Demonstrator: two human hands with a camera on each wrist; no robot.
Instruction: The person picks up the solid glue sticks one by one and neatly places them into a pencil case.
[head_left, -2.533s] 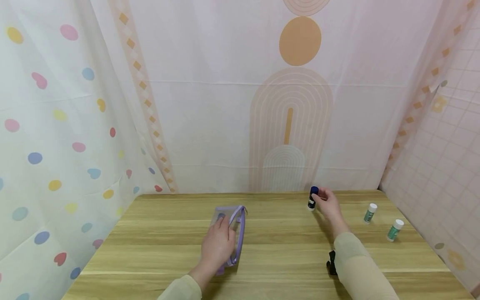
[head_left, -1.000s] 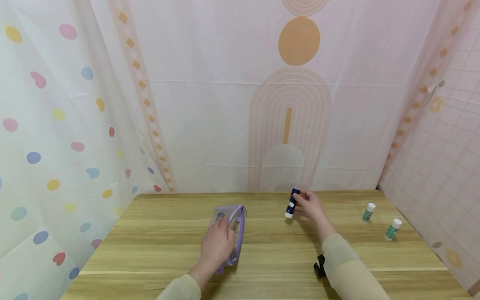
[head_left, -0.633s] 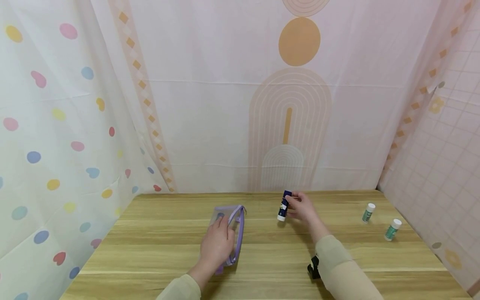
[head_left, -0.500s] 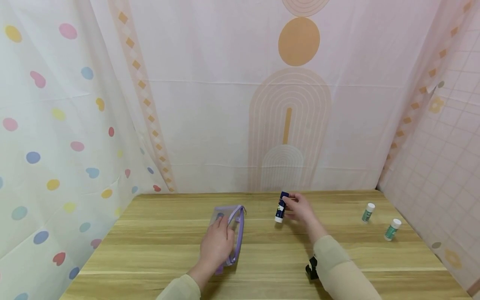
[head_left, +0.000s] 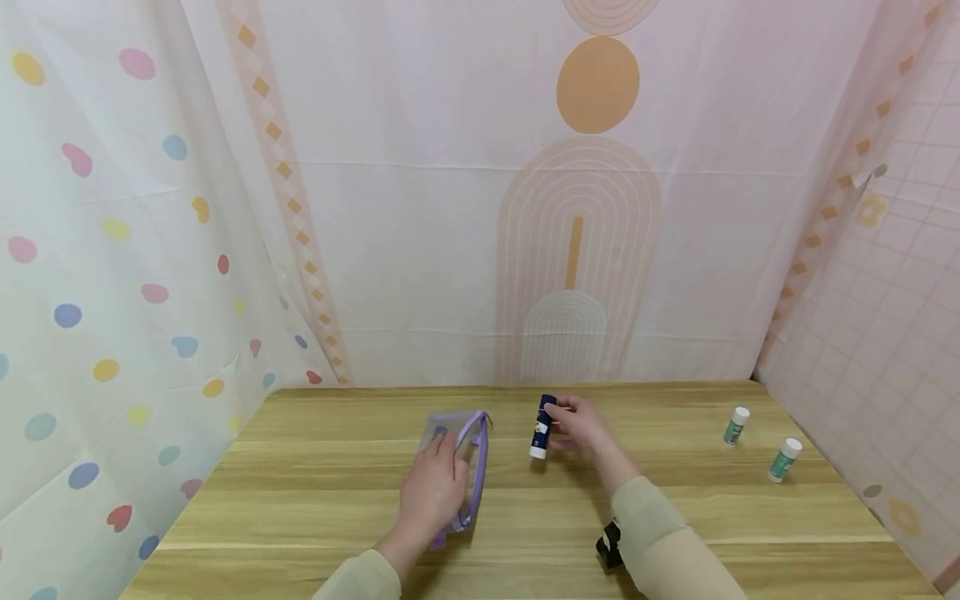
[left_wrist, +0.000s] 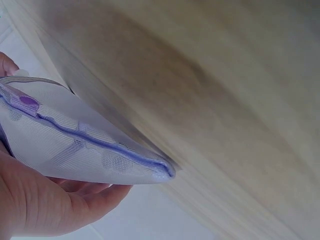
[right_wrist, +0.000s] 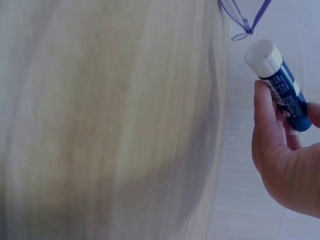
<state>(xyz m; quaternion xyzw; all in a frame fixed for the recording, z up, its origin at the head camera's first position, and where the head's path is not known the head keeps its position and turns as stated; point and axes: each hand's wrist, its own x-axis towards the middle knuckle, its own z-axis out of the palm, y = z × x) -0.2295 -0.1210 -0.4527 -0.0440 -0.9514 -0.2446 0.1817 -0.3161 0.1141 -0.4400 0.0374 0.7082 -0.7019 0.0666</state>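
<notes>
My left hand [head_left: 435, 492] grips a translucent mesh pencil pouch [left_wrist: 95, 150] with purple trim, its fingers lying over the upper side. The pouch's zipped edge [head_left: 483, 479] gapes a little and faces right. A dark bluish patch shows through the mesh near the fingertips. Just right of the pouch, my right hand [head_left: 581, 427] pinches a dark blue glue stick [head_left: 542, 427] between thumb and fingers. The stick is tilted, its white end [right_wrist: 263, 57] lowest and toward the pouch, close over the table. Part of the pouch lies hidden under the left hand.
Two green glue sticks with white caps, a farther one [head_left: 737, 426] and a nearer one [head_left: 785, 460], stand at the table's right. A black wrist device [head_left: 609, 546] sits by the right sleeve. Patterned curtains [head_left: 420, 250] close off the back and sides of the wooden table [head_left: 322, 467].
My right hand has lifted the blue glue stick from the back of the table and carried it left, toward the pouch, tilting it. My left hand and the pouch have stayed put.
</notes>
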